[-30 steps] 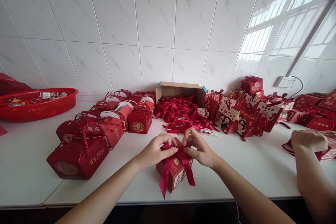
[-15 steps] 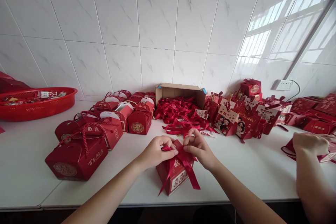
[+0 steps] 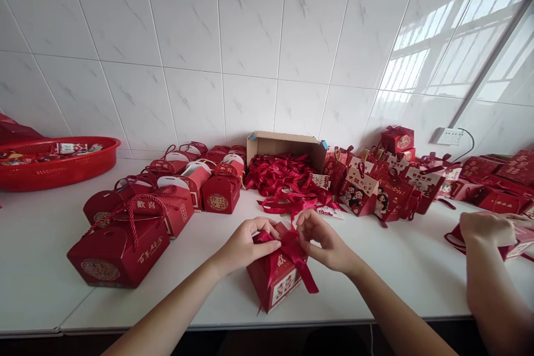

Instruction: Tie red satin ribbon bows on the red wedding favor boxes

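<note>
The red box (image 3: pixel 286 288) stands upright near the table's (image 3: pixel 375 297) front edge, before you, presumably so both hands reach it. Your left hand (image 3: pixel 250 242) pinches ribbon (image 3: pixel 291 245) at its top, apparently steadying it; your right hand (image 3: pixel 327 240) pinches ribbon opposite, seemingly for tension. Spare ribbons (image 3: pixel 283 173) spill from the carton (image 3: pixel 287 137) beyond.

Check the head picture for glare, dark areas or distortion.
Head view: window glare on the right-hand wall tiles; also head view, darkness below the table's front edge; same view, tile seams fan outward upward, while the ribbon stays readable.
</note>
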A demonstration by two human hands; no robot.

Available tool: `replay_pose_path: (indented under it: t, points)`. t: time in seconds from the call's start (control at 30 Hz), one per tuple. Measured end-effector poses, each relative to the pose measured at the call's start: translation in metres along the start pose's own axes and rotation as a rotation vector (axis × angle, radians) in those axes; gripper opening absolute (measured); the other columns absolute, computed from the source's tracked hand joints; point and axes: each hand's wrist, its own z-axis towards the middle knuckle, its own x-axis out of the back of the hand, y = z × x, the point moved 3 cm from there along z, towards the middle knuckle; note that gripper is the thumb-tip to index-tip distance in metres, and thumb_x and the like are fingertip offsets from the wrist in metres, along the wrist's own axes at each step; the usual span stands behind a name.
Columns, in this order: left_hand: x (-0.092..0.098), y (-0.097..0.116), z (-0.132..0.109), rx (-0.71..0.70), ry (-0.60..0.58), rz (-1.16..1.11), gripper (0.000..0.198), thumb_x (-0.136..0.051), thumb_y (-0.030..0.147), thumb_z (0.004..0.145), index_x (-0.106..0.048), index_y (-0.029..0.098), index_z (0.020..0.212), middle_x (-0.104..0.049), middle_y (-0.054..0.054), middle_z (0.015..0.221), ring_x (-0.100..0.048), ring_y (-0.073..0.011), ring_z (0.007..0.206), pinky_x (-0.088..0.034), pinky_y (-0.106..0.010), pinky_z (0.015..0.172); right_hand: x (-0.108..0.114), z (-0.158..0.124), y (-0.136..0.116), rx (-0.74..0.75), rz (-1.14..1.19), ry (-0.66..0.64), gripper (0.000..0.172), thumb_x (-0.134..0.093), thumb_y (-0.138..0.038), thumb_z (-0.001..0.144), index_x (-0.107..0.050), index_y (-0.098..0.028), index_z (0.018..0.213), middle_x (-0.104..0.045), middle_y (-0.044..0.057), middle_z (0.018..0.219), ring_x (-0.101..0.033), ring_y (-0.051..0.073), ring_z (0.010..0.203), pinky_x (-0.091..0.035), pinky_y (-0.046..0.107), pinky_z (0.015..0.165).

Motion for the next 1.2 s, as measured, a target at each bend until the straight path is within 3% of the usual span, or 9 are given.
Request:
replay_pose_path:
  t: [0.2,0.37,0.53,0.67,0.87,1.2]
  points:
    - [0.0,0.003,-0.002,0.034,-0.076,-0.124,0.009,-0.063,0.025,0.076,-0.06,0.017,0.079,-0.065,-0.006,0.112,-0.06,-0.0232,0.102,-0.043,-0.033,0.091,0.008,0.0,-0.011,0.002,-0.168,0.005,0.023,-0.053,-0.015,0.079,-0.048,-0.019,0.102,-0.046,-0.003,0.072,-0.042,0.011,0.063,-0.037,0.025,0.059]
    - [-0.001,0.003,-0.001,0.073,-0.065,-0.221,0.008,-0.059,0.024,0.078,-0.058,0.016,0.076,-0.065,-0.007,0.11,-0.058,-0.025,0.106,-0.042,-0.032,0.089,0.004,0.004,-0.01,-0.011,-0.342,0.072,0.019,-0.051,-0.011,0.08,-0.055,-0.02,0.097,-0.057,0.002,0.088,-0.05,0.012,0.069,-0.043,0.024,0.06]
    - [-0.003,0.003,0.0,0.071,-0.024,-0.184,0.024,-0.061,0.035,0.083,-0.052,0.018,0.07,-0.066,-0.006,0.104,-0.06,-0.0251,0.101,-0.042,-0.031,0.084,0.0,0.001,-0.008,0.01,-0.341,0.12,0.011,-0.054,-0.015,0.083,-0.059,-0.02,0.093,-0.061,0.002,0.084,-0.054,0.012,0.067,-0.045,0.023,0.058]
    - [-0.003,0.004,0.001,0.043,-0.009,-0.157,0.024,-0.066,0.036,0.081,-0.054,0.018,0.07,-0.067,-0.006,0.102,-0.059,-0.025,0.105,-0.041,-0.031,0.088,-0.004,-0.001,-0.01,-0.023,-0.282,0.125,0.012,-0.06,-0.022,0.083,-0.059,-0.019,0.095,-0.062,0.002,0.084,-0.053,0.01,0.062,-0.045,0.023,0.055]
    - [-0.005,0.001,0.0,0.066,-0.006,-0.19,0.031,-0.062,0.041,0.083,-0.049,0.018,0.068,-0.066,-0.007,0.103,-0.061,-0.0246,0.098,-0.043,-0.03,0.08,-0.004,-0.001,-0.011,-0.067,-0.221,0.109,0.012,-0.055,-0.025,0.087,-0.059,-0.019,0.096,-0.058,0.0,0.074,-0.054,0.011,0.061,-0.046,0.024,0.056]
    - [-0.004,0.009,-0.001,-0.024,-0.011,-0.064,0.025,-0.064,0.038,0.082,-0.055,0.018,0.069,-0.068,-0.004,0.093,-0.058,-0.0242,0.104,-0.043,-0.028,0.086,-0.018,0.002,-0.009,-0.001,-0.4,0.239,0.004,-0.057,-0.017,0.079,-0.055,-0.019,0.082,-0.059,-0.001,0.074,-0.051,0.011,0.062,-0.039,0.021,0.052]
